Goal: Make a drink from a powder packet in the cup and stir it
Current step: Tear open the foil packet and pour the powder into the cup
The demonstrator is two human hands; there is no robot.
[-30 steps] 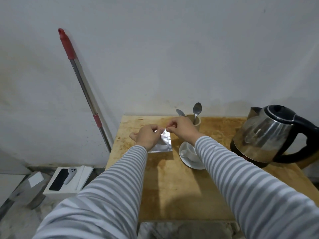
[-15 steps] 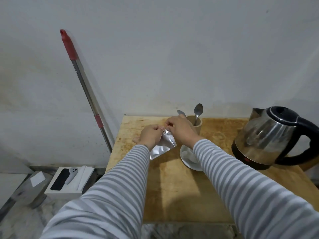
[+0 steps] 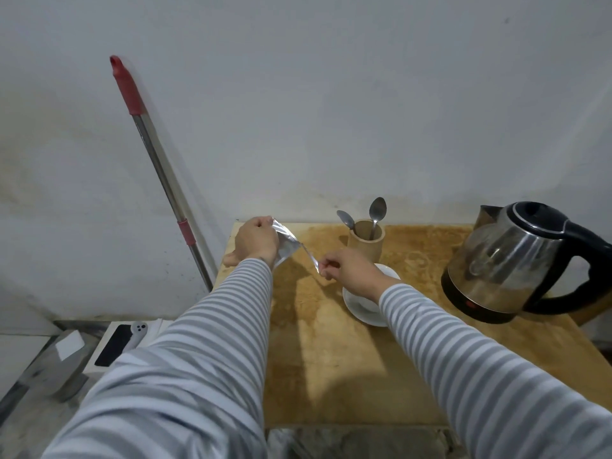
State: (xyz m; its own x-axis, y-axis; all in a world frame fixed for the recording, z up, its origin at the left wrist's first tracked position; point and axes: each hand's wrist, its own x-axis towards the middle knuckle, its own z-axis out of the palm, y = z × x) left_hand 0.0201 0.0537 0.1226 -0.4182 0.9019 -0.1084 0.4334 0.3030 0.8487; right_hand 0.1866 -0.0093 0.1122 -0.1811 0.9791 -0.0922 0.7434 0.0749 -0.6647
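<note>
My left hand (image 3: 255, 241) holds a silver foil powder packet (image 3: 286, 245) above the back left of the wooden table (image 3: 331, 352). A thin strip (image 3: 311, 258) torn along the packet's top stretches to my right hand (image 3: 347, 271), which pinches its end. The strip still joins the packet at one corner. Under my right wrist stands a white cup on a white saucer (image 3: 357, 309), mostly hidden by the hand. Two metal spoons (image 3: 376, 213) stand in a tan holder (image 3: 366, 240) behind the cup.
A steel electric kettle (image 3: 506, 260) with a black handle sits at the table's right. A mop handle (image 3: 159, 167) with red grip leans on the wall at left. On the floor at left lies a white box (image 3: 126, 339).
My hands were together at the packet's top. My right hand has since pulled down and right, tearing a strip off, while my left hand lifted the packet up and left.
</note>
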